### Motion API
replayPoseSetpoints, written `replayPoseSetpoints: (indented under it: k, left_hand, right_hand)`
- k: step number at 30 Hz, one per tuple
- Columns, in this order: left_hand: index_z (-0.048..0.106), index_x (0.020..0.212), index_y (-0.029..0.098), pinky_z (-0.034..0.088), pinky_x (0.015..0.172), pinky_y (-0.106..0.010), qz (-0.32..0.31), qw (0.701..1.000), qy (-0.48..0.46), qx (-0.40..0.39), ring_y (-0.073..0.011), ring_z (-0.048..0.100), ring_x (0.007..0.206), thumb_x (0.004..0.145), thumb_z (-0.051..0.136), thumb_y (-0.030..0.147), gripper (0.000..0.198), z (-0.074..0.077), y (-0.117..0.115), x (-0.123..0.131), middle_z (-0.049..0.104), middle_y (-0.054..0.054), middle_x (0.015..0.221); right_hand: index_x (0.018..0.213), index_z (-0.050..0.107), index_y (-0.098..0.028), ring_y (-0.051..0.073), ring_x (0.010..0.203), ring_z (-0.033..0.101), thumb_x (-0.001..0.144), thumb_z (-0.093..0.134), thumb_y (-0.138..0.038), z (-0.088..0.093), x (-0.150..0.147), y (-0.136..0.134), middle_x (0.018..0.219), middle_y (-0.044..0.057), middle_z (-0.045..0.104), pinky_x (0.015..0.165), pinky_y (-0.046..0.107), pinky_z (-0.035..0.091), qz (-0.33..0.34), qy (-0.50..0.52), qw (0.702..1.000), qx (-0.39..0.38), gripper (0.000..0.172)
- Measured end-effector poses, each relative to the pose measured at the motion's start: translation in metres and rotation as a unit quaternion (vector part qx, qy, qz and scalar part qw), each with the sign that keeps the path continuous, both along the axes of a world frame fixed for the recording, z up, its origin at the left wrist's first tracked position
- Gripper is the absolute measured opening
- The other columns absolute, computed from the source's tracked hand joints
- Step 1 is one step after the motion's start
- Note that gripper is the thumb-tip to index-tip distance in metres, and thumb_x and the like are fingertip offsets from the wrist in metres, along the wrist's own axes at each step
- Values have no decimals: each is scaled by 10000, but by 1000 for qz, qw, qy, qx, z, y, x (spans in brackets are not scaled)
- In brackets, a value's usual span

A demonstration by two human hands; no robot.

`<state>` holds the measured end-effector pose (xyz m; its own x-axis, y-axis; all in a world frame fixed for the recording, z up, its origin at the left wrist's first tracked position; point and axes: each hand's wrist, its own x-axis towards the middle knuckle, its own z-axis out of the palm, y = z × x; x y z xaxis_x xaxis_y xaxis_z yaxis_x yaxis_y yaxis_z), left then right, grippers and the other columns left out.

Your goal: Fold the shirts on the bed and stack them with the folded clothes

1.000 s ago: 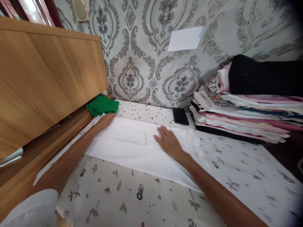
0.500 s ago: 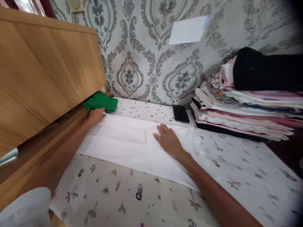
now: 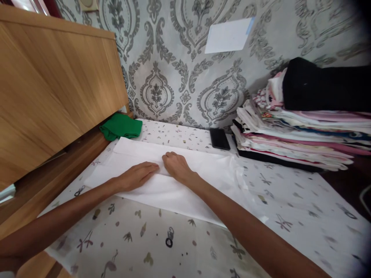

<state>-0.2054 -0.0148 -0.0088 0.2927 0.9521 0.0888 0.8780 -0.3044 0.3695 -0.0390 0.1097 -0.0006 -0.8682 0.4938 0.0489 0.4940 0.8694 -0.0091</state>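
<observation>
A folded white garment [image 3: 207, 166] lies lengthwise on the patterned sheet [image 3: 179, 251], with a loose, wrinkled edge at its right end. My left hand [image 3: 138, 177] rests on its middle, fingers stretched out and close together, the tips reaching a crease. Just to the right, my right hand [image 3: 177, 166] is closed, its curled fingers gripping the cloth at that crease. A small gap separates the two hands. Whatever lies beneath the fingers is hidden.
Green folded cloth [image 3: 121, 126] sits at the back left, against a wooden cabinet [image 3: 63, 81]. A black phone [image 3: 219, 139] lies near the wall. To its right rises a tall stack of folded clothes [image 3: 298, 135]. A white paper [image 3: 228, 35] hangs on the wallpaper.
My left hand has left the garment's far left corner and come right to its middle. My right hand has shifted left and curled from flat to closed.
</observation>
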Motion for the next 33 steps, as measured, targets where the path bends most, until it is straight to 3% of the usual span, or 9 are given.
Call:
replayPoseSetpoints:
  k: [4, 7, 12, 17, 22, 26, 29, 33]
  left_hand:
    - [423, 1454, 197, 296, 1203, -371, -28, 998, 48, -32, -205, 351, 1452, 1036, 241, 388, 495, -3, 13, 1, 388, -88, 1575]
    - [349, 1499, 139, 235, 1228, -385, -52, 995, 71, -47, -220, 290, 1481, 1033, 230, 396, 545, -5, 25, 4, 329, -128, 1599]
    - [357, 1494, 194, 257, 1219, -379, -27, 996, 84, -22, -205, 303, 1476, 1036, 214, 395, 520, -11, 23, -4, 333, -88, 1603]
    - [410, 1469, 185, 285, 1212, -373, 11, 997, 70, 11, -202, 345, 1456, 1039, 223, 399, 516, -14, 8, -13, 358, -94, 1590]
    - [459, 1432, 225, 346, 1179, -372, -20, 998, 55, 13, -189, 405, 1420, 1044, 223, 376, 478, -11, 6, -3, 427, -68, 1553]
    - [397, 1454, 183, 323, 1180, -402, -60, 996, 72, 8, -218, 396, 1420, 1037, 238, 352, 477, -9, 26, 12, 412, -108, 1554]
    - [517, 1305, 123, 363, 1131, -427, -77, 992, 102, 6, -250, 513, 1302, 1029, 250, 341, 441, -8, 51, 25, 582, -159, 1372]
    - [604, 1105, 141, 470, 982, -416, -28, 992, 119, -30, -264, 637, 1104, 1032, 221, 375, 455, -7, 75, 31, 691, -145, 1159]
  right_hand:
    - [1037, 633, -132, 256, 1010, 590, 940, 413, -61, -12, 3, 8, 1065, 142, 663, 754, 329, 463, -34, 49, 998, -21, 250]
    - [1013, 612, -156, 216, 970, 587, 952, 426, -88, -19, 11, 16, 1034, 104, 661, 794, 310, 459, -17, 115, 991, -66, 207]
    - [1011, 610, -171, 212, 1006, 578, 906, 562, -167, -21, 18, 25, 1036, 79, 633, 840, 315, 465, 42, 146, 983, -104, 116]
    - [956, 643, -177, 224, 1004, 581, 906, 511, -120, -18, 10, 20, 1063, 104, 615, 741, 303, 468, 1, 108, 992, -62, 152]
    - [896, 613, -179, 215, 906, 579, 916, 471, -122, -24, 7, 16, 1047, 108, 614, 680, 312, 444, -20, 169, 983, -67, 154]
    - [835, 558, -214, 170, 803, 563, 898, 483, -175, -32, 9, 20, 959, 39, 599, 705, 294, 440, -35, 313, 937, -151, 106]
    - [803, 535, -223, 170, 797, 558, 867, 496, -190, -36, 9, 23, 893, 20, 581, 714, 288, 437, -32, 368, 908, -200, 82]
    - [822, 530, -222, 191, 885, 571, 868, 483, -203, -38, 10, 25, 941, 41, 589, 780, 306, 446, -19, 392, 895, -211, 69]
